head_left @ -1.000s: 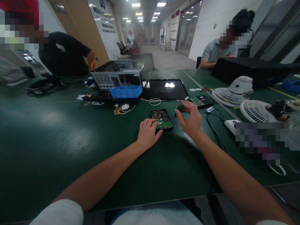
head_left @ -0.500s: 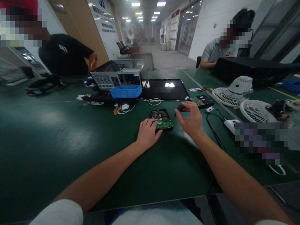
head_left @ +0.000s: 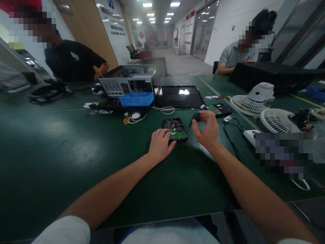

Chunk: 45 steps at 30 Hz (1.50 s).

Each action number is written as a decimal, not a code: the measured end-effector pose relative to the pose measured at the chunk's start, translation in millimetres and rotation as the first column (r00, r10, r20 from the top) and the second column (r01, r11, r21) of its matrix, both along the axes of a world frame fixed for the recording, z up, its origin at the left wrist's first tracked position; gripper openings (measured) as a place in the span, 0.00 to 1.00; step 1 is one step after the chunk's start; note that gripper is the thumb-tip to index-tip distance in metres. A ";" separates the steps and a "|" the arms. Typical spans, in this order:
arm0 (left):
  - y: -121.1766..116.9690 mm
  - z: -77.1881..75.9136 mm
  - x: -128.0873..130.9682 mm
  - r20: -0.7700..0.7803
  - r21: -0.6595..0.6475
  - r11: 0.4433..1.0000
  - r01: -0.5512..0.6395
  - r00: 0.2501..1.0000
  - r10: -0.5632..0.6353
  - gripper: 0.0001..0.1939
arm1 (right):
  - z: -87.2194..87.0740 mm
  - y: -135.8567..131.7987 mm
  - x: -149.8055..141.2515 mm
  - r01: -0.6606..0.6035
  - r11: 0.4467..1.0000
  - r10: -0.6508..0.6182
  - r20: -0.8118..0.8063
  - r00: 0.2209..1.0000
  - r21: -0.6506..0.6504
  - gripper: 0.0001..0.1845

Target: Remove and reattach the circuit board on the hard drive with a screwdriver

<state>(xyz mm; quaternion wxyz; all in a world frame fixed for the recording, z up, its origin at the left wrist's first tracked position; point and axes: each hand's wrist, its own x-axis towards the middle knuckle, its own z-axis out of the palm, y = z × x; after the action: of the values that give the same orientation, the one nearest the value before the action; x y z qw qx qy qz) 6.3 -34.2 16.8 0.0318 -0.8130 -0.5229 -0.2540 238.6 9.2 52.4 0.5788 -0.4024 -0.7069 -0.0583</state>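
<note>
A hard drive (head_left: pixel 178 126) lies on the green table with its green circuit board toward me. My left hand (head_left: pixel 160 141) grips its near left side, fingers over the top and thumb along the front edge, hiding that corner. Just right of the drive, my right hand (head_left: pixel 207 128) is raised above the table. Its thumb and fingertips pinch a small, dark, bent piece (head_left: pixel 194 118), whose kind I cannot make out. A second hard drive (head_left: pixel 218 109) with a green board lies beyond my right hand.
An open computer case (head_left: pixel 124 84) with a blue bin (head_left: pixel 136 99) before it stands at the back, beside a black panel (head_left: pixel 179 96). White fans (head_left: pixel 247 104), a power strip (head_left: pixel 251 136) and cables are on the right. Two people sit across the table.
The dark piece in my right hand has tilted slightly, and the thumb has shifted a little to the right. My left hand and the hard drive stay in place. The person at left leans rightward.
</note>
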 end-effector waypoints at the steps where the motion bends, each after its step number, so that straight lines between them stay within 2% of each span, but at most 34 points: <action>1: -0.2 0.3 0.0 0.000 -0.003 1.000 0.000 1.000 0.000 0.19 | 0.5 -0.6 0.0 -0.001 1.000 0.001 0.005 1.000 0.001 0.21; 12: -0.1 -0.3 0.5 -0.007 -0.013 1.000 -0.006 1.000 0.006 0.19 | 8.1 -5.0 -1.1 0.027 0.999 -0.029 0.057 0.998 0.036 0.16; 37: 0.6 -0.1 -0.2 -0.005 -0.011 1.000 -0.001 1.000 0.001 0.20 | 4.6 -4.0 0.1 0.033 0.999 -0.031 0.070 0.997 -0.028 0.19; 45: 0.9 -0.7 0.2 -0.002 -0.010 1.000 -0.002 1.000 0.002 0.19 | 7.8 -5.2 0.2 0.020 1.000 -0.018 0.103 0.995 -0.014 0.18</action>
<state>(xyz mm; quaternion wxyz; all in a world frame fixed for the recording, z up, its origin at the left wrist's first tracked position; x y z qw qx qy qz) 6.5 -33.3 16.1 0.0288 -0.8130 -0.5248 -0.2504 238.8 4.0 60.2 0.5380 -0.4098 -0.7323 -0.0792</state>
